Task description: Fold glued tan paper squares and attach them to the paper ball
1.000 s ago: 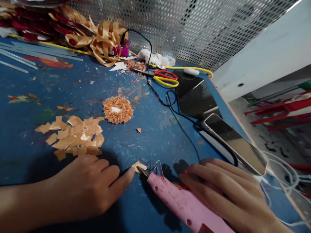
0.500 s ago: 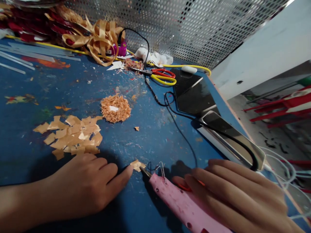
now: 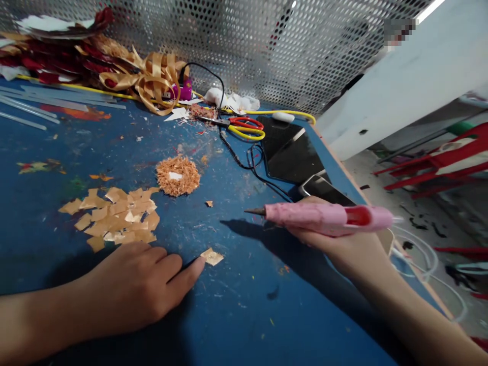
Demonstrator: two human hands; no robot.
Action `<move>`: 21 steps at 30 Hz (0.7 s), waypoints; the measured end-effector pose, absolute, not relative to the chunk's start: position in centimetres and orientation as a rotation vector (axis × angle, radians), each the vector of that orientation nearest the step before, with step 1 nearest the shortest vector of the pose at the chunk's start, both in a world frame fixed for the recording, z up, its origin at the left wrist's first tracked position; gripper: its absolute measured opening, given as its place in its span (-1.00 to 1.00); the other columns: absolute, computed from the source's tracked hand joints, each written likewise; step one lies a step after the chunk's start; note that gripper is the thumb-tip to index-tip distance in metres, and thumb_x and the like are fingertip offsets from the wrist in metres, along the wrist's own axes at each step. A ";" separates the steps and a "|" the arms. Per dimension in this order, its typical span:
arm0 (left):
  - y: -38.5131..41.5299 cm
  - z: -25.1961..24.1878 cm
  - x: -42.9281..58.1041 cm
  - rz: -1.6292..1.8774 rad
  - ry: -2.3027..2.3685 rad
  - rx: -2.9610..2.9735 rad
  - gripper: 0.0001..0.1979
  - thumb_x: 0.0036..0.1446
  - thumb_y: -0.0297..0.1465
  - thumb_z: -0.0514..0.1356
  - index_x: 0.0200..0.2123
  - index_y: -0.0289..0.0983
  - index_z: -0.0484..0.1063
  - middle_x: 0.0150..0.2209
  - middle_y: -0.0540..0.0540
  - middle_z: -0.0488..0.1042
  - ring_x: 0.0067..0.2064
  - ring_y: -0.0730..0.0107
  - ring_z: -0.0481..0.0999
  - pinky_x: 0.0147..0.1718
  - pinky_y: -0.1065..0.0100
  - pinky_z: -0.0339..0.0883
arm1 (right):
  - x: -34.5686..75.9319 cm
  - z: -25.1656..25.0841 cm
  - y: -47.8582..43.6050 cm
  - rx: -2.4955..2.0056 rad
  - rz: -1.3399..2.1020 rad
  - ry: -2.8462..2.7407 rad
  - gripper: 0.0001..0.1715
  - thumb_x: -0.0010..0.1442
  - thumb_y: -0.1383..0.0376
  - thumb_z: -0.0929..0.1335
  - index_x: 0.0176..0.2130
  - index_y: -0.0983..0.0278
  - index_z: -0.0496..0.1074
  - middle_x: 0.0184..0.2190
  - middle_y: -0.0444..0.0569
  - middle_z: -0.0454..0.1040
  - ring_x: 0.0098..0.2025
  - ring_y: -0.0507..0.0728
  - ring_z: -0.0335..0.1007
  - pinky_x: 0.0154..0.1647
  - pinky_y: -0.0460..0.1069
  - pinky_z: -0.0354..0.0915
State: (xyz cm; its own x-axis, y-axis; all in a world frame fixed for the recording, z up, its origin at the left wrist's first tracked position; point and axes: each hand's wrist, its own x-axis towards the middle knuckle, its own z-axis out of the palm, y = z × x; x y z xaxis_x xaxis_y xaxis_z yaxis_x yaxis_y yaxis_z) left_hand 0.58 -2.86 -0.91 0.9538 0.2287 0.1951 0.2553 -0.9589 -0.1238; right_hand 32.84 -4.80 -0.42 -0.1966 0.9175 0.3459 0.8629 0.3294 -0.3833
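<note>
My left hand (image 3: 133,284) rests low on the blue table, its fingers curled and one fingertip pressed on the edge of a small gold ribbon piece (image 3: 212,257). Its thumb is hidden. My right hand (image 3: 320,236) is closed around a pink glue gun (image 3: 305,217), held level above the table with its metal nozzle pointing left. A clear stick pokes from its back end. Beyond my left hand lies a spread of cut gold ribbon pieces (image 3: 118,216). A ring of frayed orange-brown fibre (image 3: 178,176) with a pale centre sits to its right.
Red-and-yellow scissors (image 3: 247,128), a black phone (image 3: 292,150) and a second device partly behind my right hand lie at the right. Clear glue sticks (image 3: 28,109), looped gold ribbon (image 3: 158,79) and a yellow cord line the back, before a perforated metal panel (image 3: 244,46).
My right hand has lifted the glue gun and turned it, so its nozzle has left the ribbon piece and moved up and right. My left hand has barely moved.
</note>
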 end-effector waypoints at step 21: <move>-2.9 -1.0 0.7 -0.254 -0.391 -2.949 -0.68 0.21 -0.53 0.05 0.04 -0.35 0.31 -0.56 0.08 0.33 -0.59 0.39 0.34 -0.60 0.28 0.00 | 30.4 0.7 -7.2 -1.182 0.364 -2.244 -0.82 0.25 0.34 0.26 -0.39 0.20 0.36 -0.44 -0.09 0.37 -0.40 0.03 0.36 -0.46 -0.07 0.27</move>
State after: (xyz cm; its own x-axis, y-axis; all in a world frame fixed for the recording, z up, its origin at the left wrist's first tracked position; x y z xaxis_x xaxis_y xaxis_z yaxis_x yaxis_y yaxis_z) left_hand 0.67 -2.94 -0.96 0.9516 0.2437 0.1874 0.2701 -0.9538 -0.1313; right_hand 30.39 -7.18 0.65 -0.4458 0.8200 0.3590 0.6643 0.5719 -0.4812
